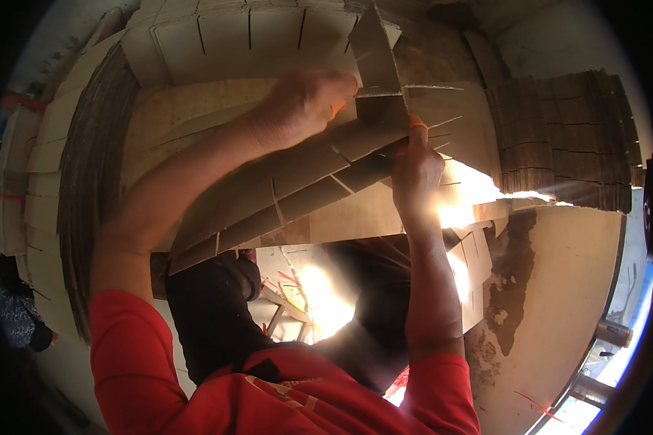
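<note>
In the head view, two bare arms in a red shirt (283,395) reach up over a pale wooden bench (189,101). Slotted grey-brown cardboard strips (250,196) slant across the bench, their lower left end near the left forearm and past the front edge, their upper right end between the two hands. At that upper end a cardboard divider (376,54) stands on edge, crossing the other pieces there.

The right hand (418,167) is closed on the right end of the strips, with an orange finger cover (417,121) at its tip. The left hand (308,105) is just left of the divider, its fingers curled in and another orange cover (337,109) showing; its fingertips are partly hidden, so I cannot say whether they pinch the cardboard or only lie beside it.

More slotted cardboard surrounds the work: a tall left stack (98,156), a back stack (225,43) standing along the far side of the bench, and a tightly packed right stack (566,138). Below the bench's front edge, dark trousers (214,308) show on both sides of a glaring patch of light (326,297). At lower right, a pale surface (559,290) bears a dark, peeling patch (515,268).
</note>
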### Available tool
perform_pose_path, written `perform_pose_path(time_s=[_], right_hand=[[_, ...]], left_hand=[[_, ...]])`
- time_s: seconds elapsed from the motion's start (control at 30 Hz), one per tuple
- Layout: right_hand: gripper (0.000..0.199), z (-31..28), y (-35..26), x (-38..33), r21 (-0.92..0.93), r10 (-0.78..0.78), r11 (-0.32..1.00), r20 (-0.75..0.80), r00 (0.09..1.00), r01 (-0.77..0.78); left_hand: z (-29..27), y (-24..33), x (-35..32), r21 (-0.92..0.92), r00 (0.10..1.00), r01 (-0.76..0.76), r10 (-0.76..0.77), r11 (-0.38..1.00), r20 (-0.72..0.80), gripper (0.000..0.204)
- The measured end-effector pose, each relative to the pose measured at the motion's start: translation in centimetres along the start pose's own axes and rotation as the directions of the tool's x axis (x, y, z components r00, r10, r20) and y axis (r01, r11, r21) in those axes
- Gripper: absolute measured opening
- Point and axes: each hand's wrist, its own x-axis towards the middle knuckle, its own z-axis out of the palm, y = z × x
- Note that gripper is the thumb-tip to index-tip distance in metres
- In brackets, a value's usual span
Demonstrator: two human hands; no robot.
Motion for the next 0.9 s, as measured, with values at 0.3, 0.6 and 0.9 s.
perform_pose_path(time_s=[0.3, 0.6, 0.9], right_hand=[[0.046, -1.1, -0.3, -0.4, 0.076, -0.017, 0.997, -0.157, 0.987, 0.029], [0.046, -1.4, -0.6, -0.1, 0.077, -0.112, 0.988, -0.251, 0.962, 0.135], [0.045, -1.7, -0.9, -0.2, 0.117, -0.02, 0.992, -0.242, 0.97, 0.049]], left_hand=[[-1.9, -7.3, 8.7, 0.492, 0.897, 0.198, -0.358, 0.848, 0.257, 0.038], [3.7, -16.4, 6.2, 0.668, 1.0, 0.031, -0.023, 0.744, -0.021, 0.031], [1.2, -13.0, 5.3, 0.63, 0.988, -0.146, 0.144, 0.762, 0.054, 0.028]])
